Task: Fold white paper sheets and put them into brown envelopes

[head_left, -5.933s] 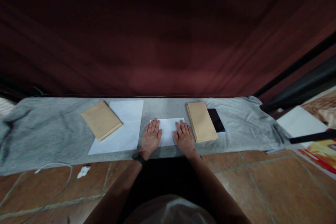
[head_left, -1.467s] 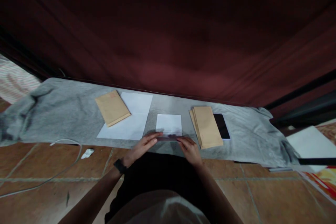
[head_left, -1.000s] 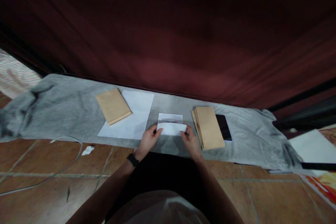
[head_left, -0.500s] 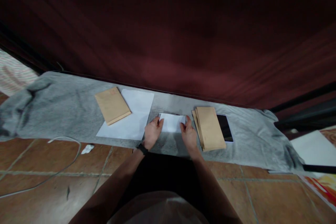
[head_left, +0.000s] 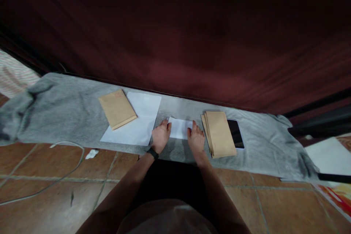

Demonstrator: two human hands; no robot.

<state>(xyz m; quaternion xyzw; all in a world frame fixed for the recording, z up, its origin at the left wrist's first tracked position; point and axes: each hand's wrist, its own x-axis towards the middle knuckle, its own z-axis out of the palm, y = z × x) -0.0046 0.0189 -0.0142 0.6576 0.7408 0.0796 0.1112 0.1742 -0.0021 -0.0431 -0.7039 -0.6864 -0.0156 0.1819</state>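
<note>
A small folded sheet of white paper (head_left: 180,128) lies low over the grey cloth, between my two hands. My left hand (head_left: 161,136), with a black band at its wrist, grips the paper's left end, thumb on the near face. At the other end my right hand (head_left: 196,139) has its thumb and fingers closed on the right edge. Left of my hands, a larger white sheet with a crease (head_left: 142,126) lies flat, partly under a brown envelope (head_left: 117,109). Close by my right hand rests a stack of brown envelopes (head_left: 221,135).
A dark-screened phone or tablet (head_left: 236,134) sits partly under the envelope stack. Grey cloth (head_left: 74,113) covers the long surface, with a dark red curtain (head_left: 175,44) behind. A white cable (head_left: 78,168) and a crumpled white scrap (head_left: 91,154) lie on the tiled floor.
My fingers have shifted from pinching the paper's side edges to lying flatter around its ends. The paper sits slightly tilted compared with before; the envelopes have stayed in place.
</note>
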